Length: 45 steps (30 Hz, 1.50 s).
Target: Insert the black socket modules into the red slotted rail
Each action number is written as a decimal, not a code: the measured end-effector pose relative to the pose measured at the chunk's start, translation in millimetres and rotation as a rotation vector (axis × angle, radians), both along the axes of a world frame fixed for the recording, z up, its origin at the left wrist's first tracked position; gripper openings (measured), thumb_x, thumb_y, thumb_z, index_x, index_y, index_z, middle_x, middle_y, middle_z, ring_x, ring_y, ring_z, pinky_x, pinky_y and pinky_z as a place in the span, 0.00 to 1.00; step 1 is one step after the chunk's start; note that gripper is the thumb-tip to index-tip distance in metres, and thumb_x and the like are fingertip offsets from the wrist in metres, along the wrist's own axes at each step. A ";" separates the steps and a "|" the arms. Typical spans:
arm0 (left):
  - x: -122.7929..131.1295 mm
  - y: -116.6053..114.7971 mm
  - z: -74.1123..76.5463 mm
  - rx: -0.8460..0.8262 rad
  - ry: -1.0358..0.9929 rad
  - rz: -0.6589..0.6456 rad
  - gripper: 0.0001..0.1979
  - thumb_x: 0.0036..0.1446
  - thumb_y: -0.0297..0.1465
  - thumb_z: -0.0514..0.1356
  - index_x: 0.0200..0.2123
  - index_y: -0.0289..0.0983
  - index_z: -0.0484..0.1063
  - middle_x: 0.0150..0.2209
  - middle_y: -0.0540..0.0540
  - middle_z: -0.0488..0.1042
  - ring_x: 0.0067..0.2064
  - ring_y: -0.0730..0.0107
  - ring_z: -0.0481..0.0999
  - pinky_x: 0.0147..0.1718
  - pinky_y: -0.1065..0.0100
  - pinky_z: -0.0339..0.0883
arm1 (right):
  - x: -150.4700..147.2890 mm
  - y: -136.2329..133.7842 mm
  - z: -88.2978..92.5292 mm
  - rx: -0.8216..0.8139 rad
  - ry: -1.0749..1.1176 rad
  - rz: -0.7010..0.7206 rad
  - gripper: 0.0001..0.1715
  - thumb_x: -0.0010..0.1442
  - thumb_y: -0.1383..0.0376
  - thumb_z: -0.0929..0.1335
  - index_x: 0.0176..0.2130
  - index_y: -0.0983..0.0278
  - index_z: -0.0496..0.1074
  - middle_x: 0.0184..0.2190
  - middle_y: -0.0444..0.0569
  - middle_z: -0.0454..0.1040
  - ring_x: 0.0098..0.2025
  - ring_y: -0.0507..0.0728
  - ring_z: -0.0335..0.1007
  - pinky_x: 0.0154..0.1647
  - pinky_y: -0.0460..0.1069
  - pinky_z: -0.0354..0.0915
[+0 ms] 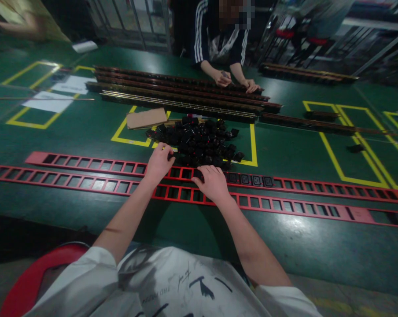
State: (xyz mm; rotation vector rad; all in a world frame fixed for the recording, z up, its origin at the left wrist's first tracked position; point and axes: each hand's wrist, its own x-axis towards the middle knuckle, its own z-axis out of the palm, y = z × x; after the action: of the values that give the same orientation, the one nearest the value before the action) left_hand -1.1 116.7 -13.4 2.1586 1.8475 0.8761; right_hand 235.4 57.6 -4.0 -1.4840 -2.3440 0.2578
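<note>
Two long red slotted rails [96,165] lie side by side across the green table in front of me. Several black power sockets [256,180] sit in the far rail, just right of my right hand [212,181]. That hand's thumb and fingers close around another black socket [198,175] at the far rail's slots; whether it is fully seated I cannot tell. My left hand [160,164] is over the same rail further left, its fingers pinched on a small black socket [170,155], mostly hidden by them. Beyond both hands lies a heap of loose black sockets [199,138].
Behind the heap are a piece of brown cardboard [146,118] and a stack of long dark rails [179,94]. A co-worker's hands [222,79] rest on that stack. White papers [50,101] lie at the left; yellow tape [253,145] marks the table. A red stool [30,277] stands lower left.
</note>
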 end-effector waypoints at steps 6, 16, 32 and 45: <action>2.4 -12.7 1.0 0.029 -0.411 -0.044 0.15 0.58 0.28 0.62 0.49 0.39 0.73 0.48 0.43 0.76 0.49 0.59 0.76 0.53 0.53 0.73 | 0.1 -0.4 2.1 -0.023 0.004 -0.005 0.22 0.69 0.54 0.69 0.55 0.66 0.75 0.53 0.56 0.79 0.55 0.65 0.72 0.54 0.59 0.62; 11.5 -39.7 -13.2 -0.221 -1.046 -0.246 0.20 0.63 0.38 0.62 0.57 0.42 0.73 0.60 0.41 0.73 0.57 0.57 0.76 0.57 0.53 0.75 | -0.1 -0.2 2.2 -0.029 0.005 -0.001 0.22 0.69 0.54 0.68 0.55 0.65 0.74 0.53 0.55 0.79 0.54 0.64 0.72 0.53 0.58 0.61; 19.8 -48.3 9.5 -0.035 -0.405 -0.226 0.15 0.54 0.36 0.69 0.44 0.40 0.74 0.41 0.47 0.71 0.46 0.61 0.74 0.49 0.57 0.72 | -0.4 -0.2 5.8 -0.055 0.008 -0.004 0.19 0.67 0.58 0.69 0.54 0.65 0.74 0.52 0.55 0.79 0.54 0.64 0.71 0.52 0.59 0.62; 23.6 -54.4 8.5 -0.137 -0.432 -0.362 0.23 0.55 0.34 0.63 0.53 0.40 0.63 0.49 0.42 0.71 0.50 0.59 0.74 0.51 0.56 0.71 | 0.1 0.5 3.2 -0.033 -0.003 0.000 0.19 0.68 0.59 0.69 0.54 0.65 0.74 0.52 0.55 0.79 0.53 0.65 0.71 0.52 0.58 0.62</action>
State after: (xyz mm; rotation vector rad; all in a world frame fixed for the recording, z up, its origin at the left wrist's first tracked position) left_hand 22.5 62.3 -4.9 1.9394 1.2295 0.9983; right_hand 235.5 58.1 -0.9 -1.5012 -2.3531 0.2958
